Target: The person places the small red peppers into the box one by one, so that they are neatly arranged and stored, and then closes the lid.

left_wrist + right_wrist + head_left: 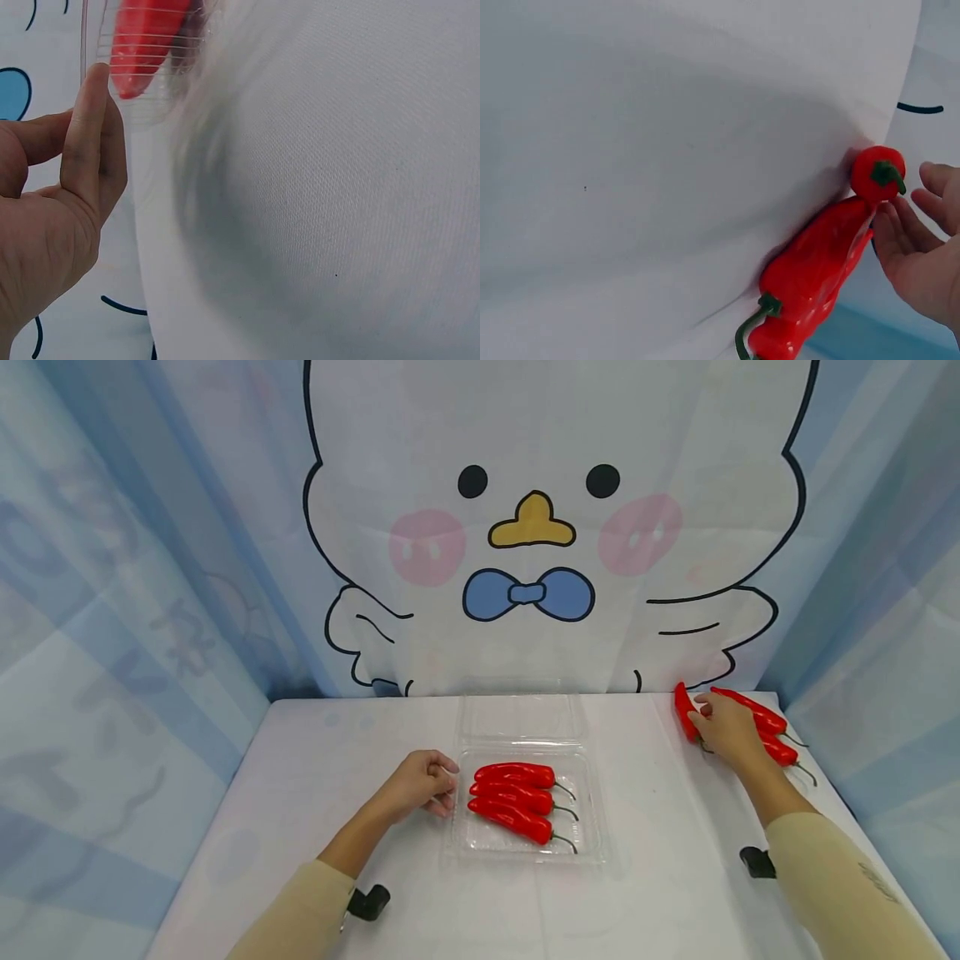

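Note:
Three red chili peppers (513, 797) with green stems lie side by side in a clear plastic clamshell box (592, 835). At the box's left side is my left hand (422, 783), fingers loosely bent and fingertips right at the wall. The left wrist view shows one extended finger (94, 112) by that wall and a pepper (146, 52) behind it. My right hand (723, 727) is at the far right, thumb and fingertips at a single red pepper (684, 714). In the right wrist view its fingers (896, 236) are spread beside that pepper's stem end (871, 174).
Two more red peppers (761, 717) lie just right of my right hand, near the table's right edge. The box's clear lid (521, 718) is folded back toward the rear curtain (525, 652). Side curtains (885, 610) border the white table (300, 793).

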